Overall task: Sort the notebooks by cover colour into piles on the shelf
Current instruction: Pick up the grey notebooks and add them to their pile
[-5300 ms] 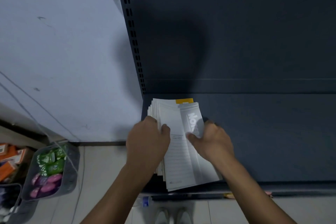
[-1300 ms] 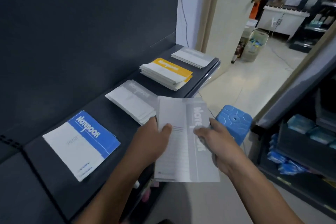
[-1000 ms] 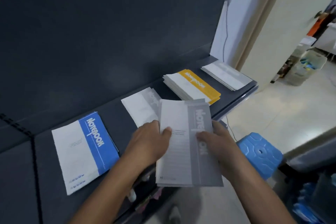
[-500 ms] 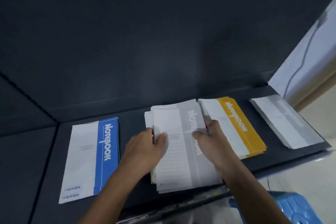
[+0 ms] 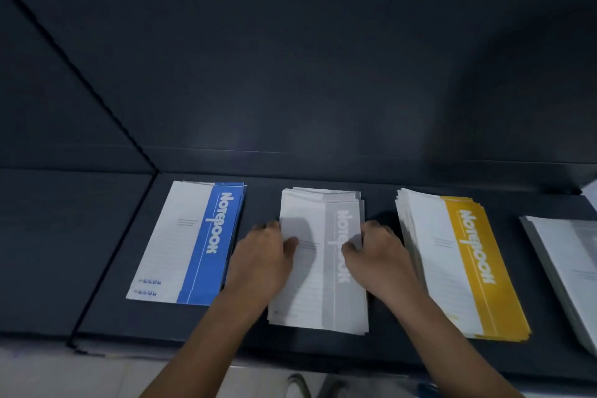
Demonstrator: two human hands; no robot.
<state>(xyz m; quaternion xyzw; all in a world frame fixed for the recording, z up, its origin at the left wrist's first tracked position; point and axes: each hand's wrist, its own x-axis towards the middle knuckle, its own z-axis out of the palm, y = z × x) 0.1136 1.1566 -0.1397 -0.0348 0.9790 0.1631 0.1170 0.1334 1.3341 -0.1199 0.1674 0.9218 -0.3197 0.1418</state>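
Left hand (image 5: 261, 255) and right hand (image 5: 378, 255) pinch the grey pile (image 5: 323, 271) by its edges, squaring it on the shelf (image 5: 381, 347), blue pile (image 5: 193, 245) at nine o'clock, yellow pile (image 5: 458, 268) at three; next, I reckon, a clean release.

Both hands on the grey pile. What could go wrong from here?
1. The grey pile is fanned at its far edge. When the left hand and right hand let go, it may stay skewed or slip.
2. The right hand sits close to the yellow pile, so pulling back could nudge it.
3. The pile at the far right also looks grey, though cut off. One colour may end up split across two piles.
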